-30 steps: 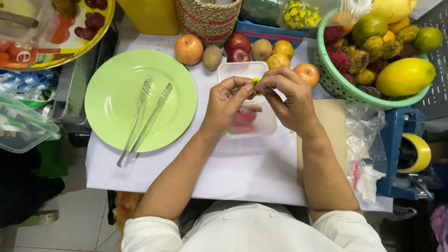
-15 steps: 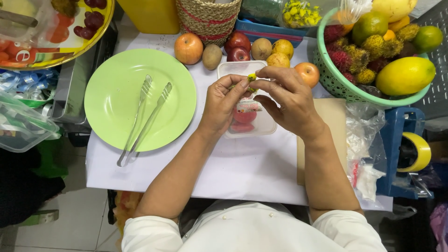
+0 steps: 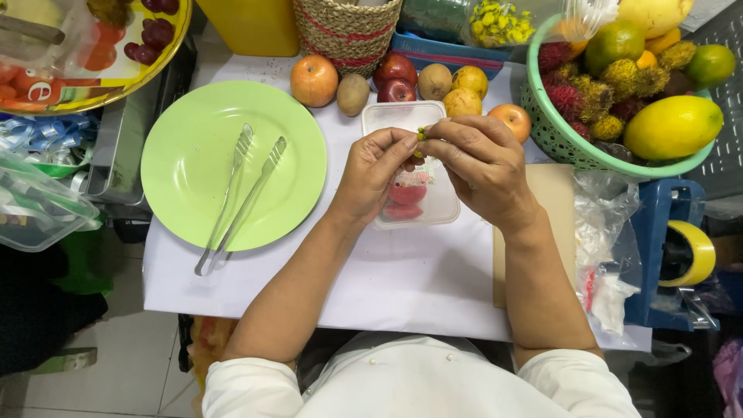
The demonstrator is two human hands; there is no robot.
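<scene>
Both my hands meet over a clear plastic box [image 3: 396, 116] in the middle of the white table. My left hand [image 3: 375, 174] and my right hand [image 3: 480, 162] pinch a small yellow-green bit [image 3: 422, 136] between their fingertips. Red fruit pieces [image 3: 406, 197] lie in the box under my hands. To the left sits a green plate [image 3: 186, 186] with metal tongs [image 3: 240, 193] lying across it.
A row of apples and other round fruit [image 3: 395, 81] lines the table's back edge before a woven basket [image 3: 344, 27]. A green basket [image 3: 553, 128] of mixed fruit stands at the back right. A wooden board [image 3: 557, 224] and plastic bags [image 3: 611, 240] lie right.
My hands have shifted slightly while working the small yellow-green bit, and my fingers now pinch it higher over the box. Nothing else has moved.
</scene>
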